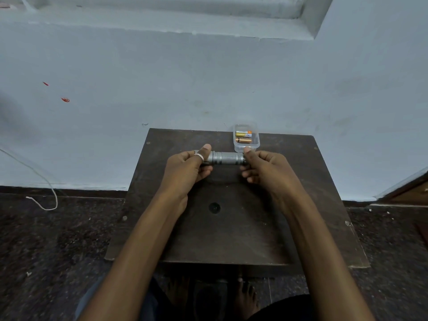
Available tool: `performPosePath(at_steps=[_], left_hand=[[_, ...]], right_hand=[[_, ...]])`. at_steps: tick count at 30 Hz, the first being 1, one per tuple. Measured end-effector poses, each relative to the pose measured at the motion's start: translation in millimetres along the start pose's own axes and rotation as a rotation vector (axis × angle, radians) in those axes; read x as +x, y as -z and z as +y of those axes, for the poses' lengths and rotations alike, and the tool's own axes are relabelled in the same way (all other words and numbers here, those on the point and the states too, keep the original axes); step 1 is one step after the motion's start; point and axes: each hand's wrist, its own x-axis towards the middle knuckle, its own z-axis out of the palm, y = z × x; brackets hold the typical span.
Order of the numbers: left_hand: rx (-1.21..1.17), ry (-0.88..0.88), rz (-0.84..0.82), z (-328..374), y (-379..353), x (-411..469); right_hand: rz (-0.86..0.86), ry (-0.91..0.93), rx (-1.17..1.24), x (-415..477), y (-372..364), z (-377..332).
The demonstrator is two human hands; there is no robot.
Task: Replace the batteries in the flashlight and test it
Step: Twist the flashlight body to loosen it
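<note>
Forearms come in from the bottom edge, bare feet show under the near side of the table. Both reach to the far half of it.

Flashlight: silver metal tube, knurled mid-section, ribbed rings toward its left. It sits between your two hands, just in front of the clear plastic box. Can't tell whether it rests on the table or hangs just above it.

Left hand: grip wrapped round the flashlight's left end, thumb laid over the top; pale ring on one digit. Right hand: grip pinching the right end cap, thumb above, fingers curled beneath.

Axis: long axis runs left to right, roughly level and parallel to the table's far edge. Both ends are covered, so which one carries the lens can't be told.

Handling, as a judgement: rigid metal, fairly dense for its bulk, won't flex. The knurling gives you purchase; the smooth ends would slip more easily. Hold the knurled barrel firm with one hand and twist the end cap with the other. Loose batteries may slide out once it opens, so keep it level or open end up.

Box holds two batteries lying crosswise, gold and orange. Dark round spot mid-table; hole or object, unclear. White cord on the floor at left.
</note>
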Motion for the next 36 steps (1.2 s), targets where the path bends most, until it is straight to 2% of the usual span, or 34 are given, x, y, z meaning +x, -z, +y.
performPosePath(at_steps=[5,12,18,25,36], left_hand=[[-0.013,0.010,0.004,1,0,1],[-0.017,0.008,0.010,2,1,1],[-0.002,0.005,-0.008,0,-1,-1],[-0.003,0.009,0.003,1,-1,1],[-0.018,0.018,0.002,2,0,1]], right_hand=[[-0.030,0.062,0.103,-1,1,-1],[-0.065,0.045,0.182,-1,1,-2],[-0.005,0.028,-0.043,0,1,2],[-0.072,0.059,0.137,0,5,-1],[-0.044,0.104,0.118,-2,7,-3]])
